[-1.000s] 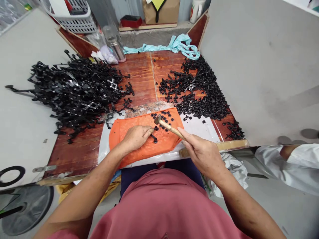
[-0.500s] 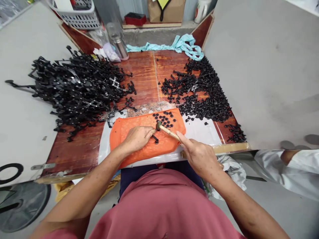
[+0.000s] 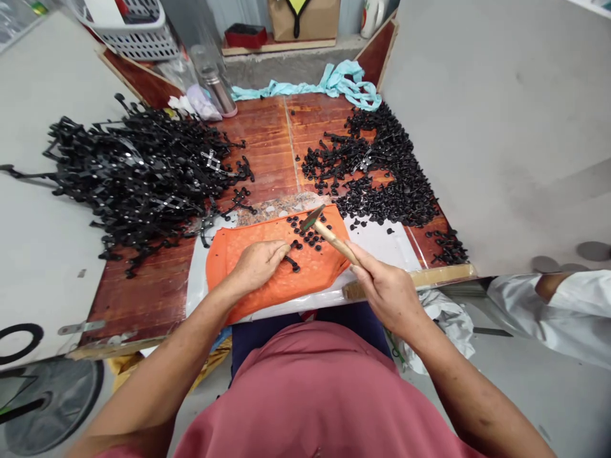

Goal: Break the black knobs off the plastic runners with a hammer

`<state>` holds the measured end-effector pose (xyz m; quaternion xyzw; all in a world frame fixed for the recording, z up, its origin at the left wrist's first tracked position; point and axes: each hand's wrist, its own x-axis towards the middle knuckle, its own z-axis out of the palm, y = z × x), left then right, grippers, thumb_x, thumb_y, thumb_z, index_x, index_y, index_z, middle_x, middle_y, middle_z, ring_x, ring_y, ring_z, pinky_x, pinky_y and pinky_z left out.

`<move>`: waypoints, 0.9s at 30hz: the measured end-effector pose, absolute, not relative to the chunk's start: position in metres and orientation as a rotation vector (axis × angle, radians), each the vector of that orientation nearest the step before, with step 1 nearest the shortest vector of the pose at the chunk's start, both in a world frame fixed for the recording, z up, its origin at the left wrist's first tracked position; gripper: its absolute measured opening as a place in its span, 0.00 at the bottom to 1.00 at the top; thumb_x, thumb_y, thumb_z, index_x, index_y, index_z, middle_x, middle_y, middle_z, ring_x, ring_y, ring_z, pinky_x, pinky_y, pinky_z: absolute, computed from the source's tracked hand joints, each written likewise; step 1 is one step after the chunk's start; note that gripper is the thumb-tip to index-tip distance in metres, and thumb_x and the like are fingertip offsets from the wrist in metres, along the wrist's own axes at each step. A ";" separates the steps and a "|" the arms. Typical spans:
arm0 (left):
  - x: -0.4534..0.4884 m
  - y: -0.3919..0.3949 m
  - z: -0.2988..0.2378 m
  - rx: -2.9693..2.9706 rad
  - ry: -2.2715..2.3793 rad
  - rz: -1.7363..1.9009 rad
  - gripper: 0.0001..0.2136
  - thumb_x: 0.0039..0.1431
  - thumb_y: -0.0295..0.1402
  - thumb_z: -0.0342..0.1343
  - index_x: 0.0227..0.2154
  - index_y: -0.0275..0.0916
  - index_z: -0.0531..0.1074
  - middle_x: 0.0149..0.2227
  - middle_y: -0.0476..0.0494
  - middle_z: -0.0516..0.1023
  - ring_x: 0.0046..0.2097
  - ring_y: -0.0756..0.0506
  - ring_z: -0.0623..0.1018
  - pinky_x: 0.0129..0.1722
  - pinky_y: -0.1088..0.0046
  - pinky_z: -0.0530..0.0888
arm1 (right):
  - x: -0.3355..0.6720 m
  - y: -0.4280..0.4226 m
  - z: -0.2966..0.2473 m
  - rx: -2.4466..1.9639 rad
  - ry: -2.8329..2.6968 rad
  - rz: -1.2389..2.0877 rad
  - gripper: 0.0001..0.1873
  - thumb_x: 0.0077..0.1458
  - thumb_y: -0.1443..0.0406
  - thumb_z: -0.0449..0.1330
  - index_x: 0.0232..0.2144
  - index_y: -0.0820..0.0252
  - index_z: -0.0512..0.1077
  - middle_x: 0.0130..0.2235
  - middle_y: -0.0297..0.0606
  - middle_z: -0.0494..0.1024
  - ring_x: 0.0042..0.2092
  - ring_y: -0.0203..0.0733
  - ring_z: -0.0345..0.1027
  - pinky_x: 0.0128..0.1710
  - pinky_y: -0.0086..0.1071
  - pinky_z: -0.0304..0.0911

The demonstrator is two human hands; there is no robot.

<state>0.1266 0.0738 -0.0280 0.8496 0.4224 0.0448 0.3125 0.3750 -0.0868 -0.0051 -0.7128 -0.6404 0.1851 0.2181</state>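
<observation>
My right hand (image 3: 389,286) grips the wooden handle of a small hammer (image 3: 334,240). The hammer's dark head is raised a little over the orange cloth (image 3: 252,296). My left hand (image 3: 260,264) rests on that cloth, thumb and forefinger pinching a small black jointed part (image 3: 292,263) with round ends. Part of the piece is hidden under the fingers. Several round black studs (image 3: 312,238) lie on the cloth beside and beneath the hammer head.
A tangled heap of black linkages (image 3: 143,172) covers the table's left. Loose black studs (image 3: 386,197) are piled at the right. Behind them lie a light blue cloth strip (image 3: 329,83) and a steel flask (image 3: 220,92). A white sleeve (image 3: 580,299) of another person shows at right.
The hammer head has lifted off the black part and tilted, while my right hand still holds the handle. My left hand keeps its pinch. The whole view has shifted slightly.
</observation>
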 end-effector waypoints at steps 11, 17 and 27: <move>0.103 0.052 -0.028 1.987 1.146 0.215 0.21 0.69 0.46 0.42 0.30 0.39 0.74 0.32 0.46 0.80 0.37 0.44 0.77 0.41 0.70 0.70 | 0.316 -0.009 -0.007 -2.119 -1.940 0.524 0.12 0.69 0.59 0.54 0.44 0.56 0.75 0.40 0.39 0.83 0.40 0.45 0.78 0.38 0.32 0.66; 0.084 0.033 -0.017 1.712 1.138 0.270 0.23 0.67 0.51 0.43 0.32 0.39 0.76 0.37 0.40 0.82 0.43 0.41 0.78 0.44 0.67 0.73 | 0.285 0.018 -0.008 -2.173 -2.138 0.499 0.15 0.69 0.68 0.51 0.48 0.66 0.76 0.45 0.55 0.82 0.44 0.51 0.79 0.45 0.37 0.69; 0.065 0.036 -0.017 1.811 1.174 0.306 0.21 0.69 0.48 0.44 0.35 0.40 0.77 0.39 0.43 0.82 0.44 0.42 0.79 0.46 0.69 0.72 | 0.284 0.006 -0.010 -2.165 -2.126 0.530 0.15 0.69 0.57 0.55 0.47 0.56 0.77 0.43 0.43 0.84 0.43 0.48 0.79 0.41 0.33 0.68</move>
